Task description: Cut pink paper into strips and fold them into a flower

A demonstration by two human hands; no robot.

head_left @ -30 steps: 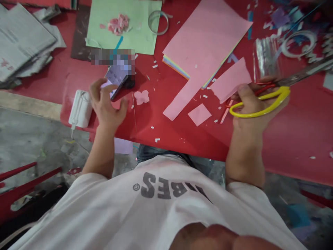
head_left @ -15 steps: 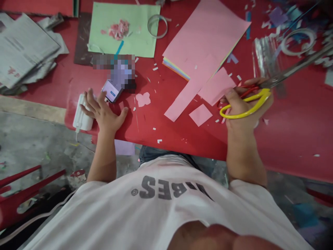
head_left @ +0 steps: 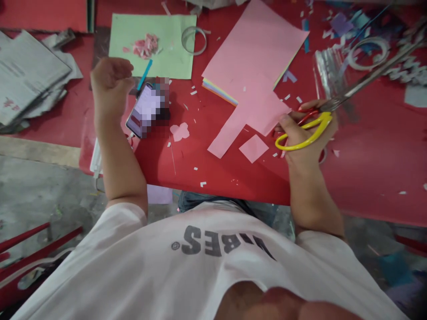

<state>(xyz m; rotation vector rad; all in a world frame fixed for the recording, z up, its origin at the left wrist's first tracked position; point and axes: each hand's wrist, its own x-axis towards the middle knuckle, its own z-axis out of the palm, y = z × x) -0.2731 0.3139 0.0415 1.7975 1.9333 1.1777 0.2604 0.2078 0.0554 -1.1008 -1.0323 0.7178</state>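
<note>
My left hand [head_left: 111,89] is raised over the table with its fingers curled in, and I see nothing in it. Just right of its wrist lies a phone [head_left: 138,113], its screen lit and partly pixelated. My right hand [head_left: 308,156] rests at the table's right, wrapped around scissors [head_left: 326,118] with one yellow and one red handle, blades pointing up and right. Its thumb meets the corner of a pink paper piece [head_left: 265,115]. Nearby lie a small pink square [head_left: 253,149], a pink strip [head_left: 225,140] and a flower-shaped pink cutout [head_left: 180,132].
A stack of coloured paper [head_left: 253,53], pink on top, lies behind. A green sheet [head_left: 176,62] bears pink scraps [head_left: 147,46] and a tape roll [head_left: 194,41]. Newspapers [head_left: 30,75] sit left; a white power bank [head_left: 96,158] is partly behind my forearm. Another tape roll [head_left: 352,60] lies right among scraps.
My left hand has lifted off the phone, moved up and left, and its spread fingers have curled in. The phone's screen looks different. My right hand still holds the scissors.
</note>
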